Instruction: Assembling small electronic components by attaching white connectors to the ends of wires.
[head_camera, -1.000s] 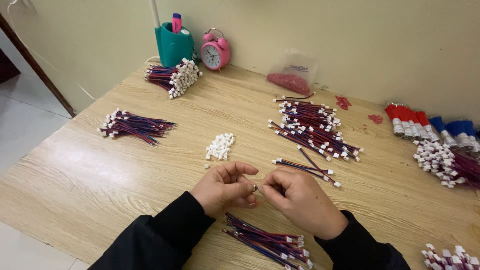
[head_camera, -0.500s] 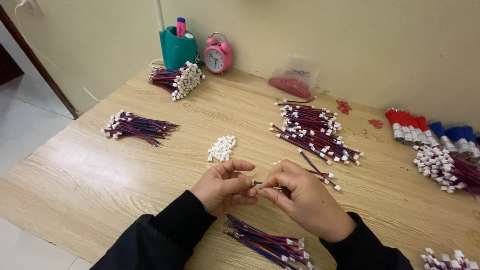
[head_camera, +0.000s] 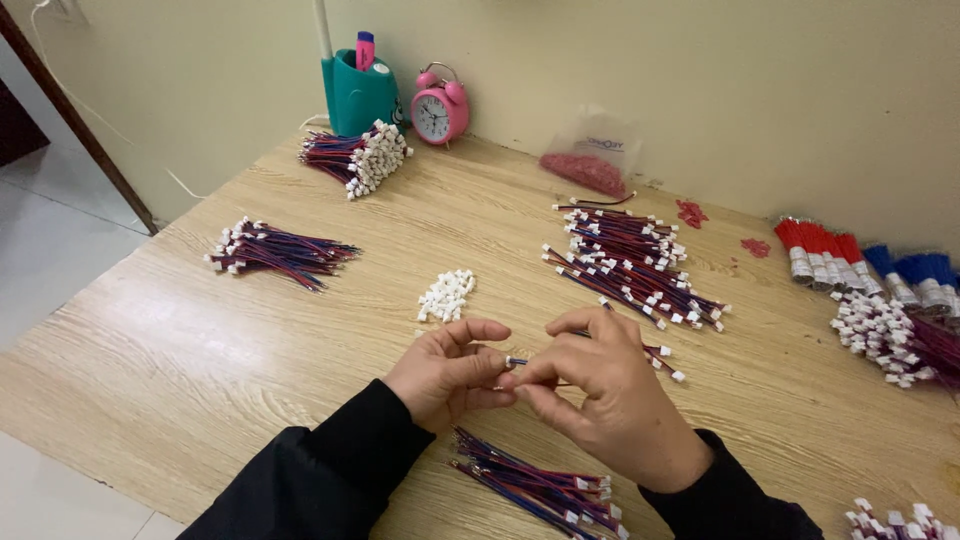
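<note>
Left hand (head_camera: 450, 372) and right hand (head_camera: 590, 390) both pinch one thin wire (head_camera: 517, 361) at lower ctr, above tabletop (head_camera: 180, 350). Rec: grip near tip, keep wire straight, steady.

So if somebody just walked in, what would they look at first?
Probably the two hands, left hand and right hand, pinching a thin wire piece together at the table's near edge. Next, the bundles of red-and-blue wires with white plugs spread all around. Then the pink alarm clock by the wall.
</note>
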